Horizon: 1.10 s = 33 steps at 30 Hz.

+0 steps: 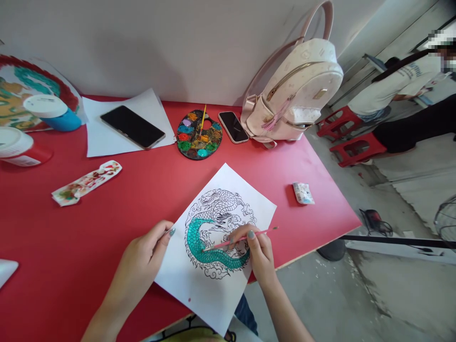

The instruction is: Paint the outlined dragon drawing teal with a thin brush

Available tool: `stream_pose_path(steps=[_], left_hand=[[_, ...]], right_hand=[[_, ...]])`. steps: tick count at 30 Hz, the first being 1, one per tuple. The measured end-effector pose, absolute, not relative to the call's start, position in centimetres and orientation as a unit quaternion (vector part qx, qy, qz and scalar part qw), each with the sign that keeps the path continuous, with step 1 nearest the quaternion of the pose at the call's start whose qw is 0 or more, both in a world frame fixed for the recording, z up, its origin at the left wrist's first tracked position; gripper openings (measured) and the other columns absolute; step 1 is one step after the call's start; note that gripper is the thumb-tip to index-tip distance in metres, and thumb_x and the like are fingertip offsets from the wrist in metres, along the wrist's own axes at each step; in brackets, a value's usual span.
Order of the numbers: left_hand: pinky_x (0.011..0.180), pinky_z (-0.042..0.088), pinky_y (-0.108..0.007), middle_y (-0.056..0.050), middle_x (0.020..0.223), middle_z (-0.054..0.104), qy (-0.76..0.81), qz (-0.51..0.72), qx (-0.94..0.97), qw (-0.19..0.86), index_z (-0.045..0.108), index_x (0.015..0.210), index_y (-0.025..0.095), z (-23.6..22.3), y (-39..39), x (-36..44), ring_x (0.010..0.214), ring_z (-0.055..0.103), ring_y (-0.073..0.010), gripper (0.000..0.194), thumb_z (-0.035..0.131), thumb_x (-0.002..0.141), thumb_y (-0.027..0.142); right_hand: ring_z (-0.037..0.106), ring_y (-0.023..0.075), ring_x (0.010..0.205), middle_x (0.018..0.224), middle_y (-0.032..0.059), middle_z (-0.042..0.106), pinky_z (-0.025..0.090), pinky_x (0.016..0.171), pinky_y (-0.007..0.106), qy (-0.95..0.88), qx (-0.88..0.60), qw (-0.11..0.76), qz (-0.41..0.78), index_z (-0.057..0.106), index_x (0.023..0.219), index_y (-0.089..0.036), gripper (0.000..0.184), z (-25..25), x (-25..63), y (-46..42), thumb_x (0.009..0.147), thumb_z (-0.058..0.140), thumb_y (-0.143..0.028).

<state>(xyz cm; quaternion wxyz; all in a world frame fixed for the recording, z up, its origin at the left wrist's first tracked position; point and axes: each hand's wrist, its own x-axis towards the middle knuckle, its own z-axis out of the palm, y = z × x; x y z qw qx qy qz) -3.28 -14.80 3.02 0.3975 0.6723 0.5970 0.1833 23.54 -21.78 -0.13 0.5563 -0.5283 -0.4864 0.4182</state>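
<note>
A white sheet of paper (178,280) with a printed dragon drawing lies at the table's front edge, its lower corner sticking out past it. Much of the dragon's body (199,247) is painted teal; the upper coils and head are black outline on white. My left hand (151,247) pinches the sheet's left edge between thumb and fingers. In my right hand (258,249) is a thin pink paintbrush (228,242), its tip at the teal part of the body. A round paint palette (194,151) holds several colours, with a yellow-handled brush (203,118) resting on it.
The red table (142,190) bears two phones, the larger phone (132,126) on white paper. A pale backpack (295,95) leans by the wall. Paint bottles (67,119) stand left, near a paint-stained strip (87,183). A small packet (303,193) lies right. People sit on red stools (359,148) beyond.
</note>
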Motion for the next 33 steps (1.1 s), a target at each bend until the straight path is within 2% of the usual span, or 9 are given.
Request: stream_pose_path(steps=[2, 5, 10, 15, 18, 20, 25, 29, 33], left_hand=[[0.047, 0.037, -0.022, 0.006, 0.057, 0.059, 0.598, 0.183, 0.670, 0.399, 0.069, 0.092, 0.027, 3.00, -14.82, -3.30, 0.047, 0.056, -0.0163, 0.042, 0.045, 0.101, 0.060], [0.047, 0.037, -0.022, 0.006, 0.056, 0.057, 0.601, 0.187, 0.669, 0.396, 0.069, 0.092, 0.026, 2.80, -14.91, -3.40, 0.046, 0.054, -0.0161, 0.043, 0.046, 0.101, 0.061], [0.048, 0.039, -0.022, 0.006, 0.059, 0.057, 0.604, 0.184, 0.668, 0.394, 0.070, 0.094, 0.026, 2.45, -15.10, -3.62, 0.048, 0.055, -0.0162, 0.043, 0.046, 0.102, 0.061], [0.048, 0.038, -0.022, 0.006, 0.058, 0.057, 0.600, 0.186, 0.669, 0.396, 0.068, 0.092, 0.026, 2.77, -15.03, -3.49, 0.047, 0.055, -0.0163, 0.042, 0.046, 0.101, 0.061], [0.047, 0.036, -0.022, 0.006, 0.056, 0.055, 0.603, 0.188, 0.665, 0.398, 0.068, 0.091, 0.027, 2.93, -14.96, -3.36, 0.045, 0.053, -0.0161, 0.042, 0.045, 0.101, 0.061], [0.048, 0.037, -0.022, 0.006, 0.058, 0.057, 0.602, 0.187, 0.665, 0.400, 0.068, 0.092, 0.026, 2.94, -14.95, -3.36, 0.046, 0.053, -0.0156, 0.040, 0.047, 0.101, 0.060], [0.048, 0.036, -0.023, 0.006, 0.057, 0.055, 0.599, 0.185, 0.666, 0.405, 0.068, 0.092, 0.027, 2.81, -15.01, -3.48, 0.047, 0.052, -0.0164, 0.040, 0.048, 0.102, 0.060], [0.049, 0.036, -0.022, 0.006, 0.058, 0.055, 0.601, 0.191, 0.665, 0.401, 0.068, 0.093, 0.026, 2.54, -15.18, -3.61, 0.048, 0.052, -0.0161, 0.040, 0.048, 0.104, 0.059], [0.050, 0.038, -0.022, 0.006, 0.060, 0.058, 0.603, 0.185, 0.665, 0.401, 0.068, 0.095, 0.026, 2.51, -15.19, -3.63, 0.049, 0.055, -0.0166, 0.040, 0.049, 0.104, 0.059]], right_hand=[[0.075, 0.0207, 0.067, 0.077, 0.0071, 0.083, 0.060, 0.065, 0.032, -0.490, -0.544, 0.542, 0.412, 0.090, 0.093, -0.024, 0.058, 0.02, 23.55, -21.77, 0.122, 0.055, -0.061], [0.080, 0.0233, 0.076, 0.094, 0.0106, 0.090, 0.063, 0.068, 0.033, -0.486, -0.551, 0.540, 0.411, 0.091, 0.101, -0.025, 0.056, 0.21, 23.60, -21.70, 0.120, 0.057, -0.065], [0.080, 0.0225, 0.071, 0.076, 0.0075, 0.084, 0.063, 0.068, 0.033, -0.486, -0.537, 0.550, 0.416, 0.090, 0.090, -0.025, 0.060, 0.24, 23.55, -21.70, 0.122, 0.055, -0.062], [0.082, 0.0242, 0.077, 0.094, 0.0111, 0.090, 0.065, 0.068, 0.034, -0.475, -0.551, 0.540, 0.422, 0.090, 0.103, -0.024, 0.058, 0.25, 23.49, -21.70, 0.119, 0.057, -0.069], [0.079, 0.0234, 0.068, 0.079, 0.0095, 0.086, 0.064, 0.064, 0.034, -0.468, -0.546, 0.556, 0.416, 0.087, 0.090, -0.023, 0.064, 0.11, 23.53, -21.75, 0.120, 0.053, -0.069], [0.077, 0.0227, 0.064, 0.075, 0.0089, 0.084, 0.063, 0.062, 0.034, -0.464, -0.550, 0.555, 0.417, 0.087, 0.089, -0.023, 0.064, 0.05, 23.51, -21.76, 0.121, 0.053, -0.067], [0.082, 0.0247, 0.075, 0.094, 0.0123, 0.090, 0.063, 0.061, 0.034, -0.456, -0.564, 0.542, 0.424, 0.090, 0.101, -0.023, 0.060, 0.00, 23.48, -21.76, 0.120, 0.055, -0.068], [0.073, 0.0211, 0.063, 0.076, 0.0082, 0.083, 0.061, 0.061, 0.033, -0.468, -0.555, 0.550, 0.414, 0.089, 0.090, -0.024, 0.062, -0.52, 23.48, -21.93, 0.121, 0.054, -0.064], [0.081, 0.0236, 0.076, 0.098, 0.0118, 0.091, 0.062, 0.061, 0.033, -0.456, -0.549, 0.559, 0.422, 0.092, 0.107, -0.024, 0.054, -0.47, 23.44, -21.86, 0.121, 0.056, -0.062]])
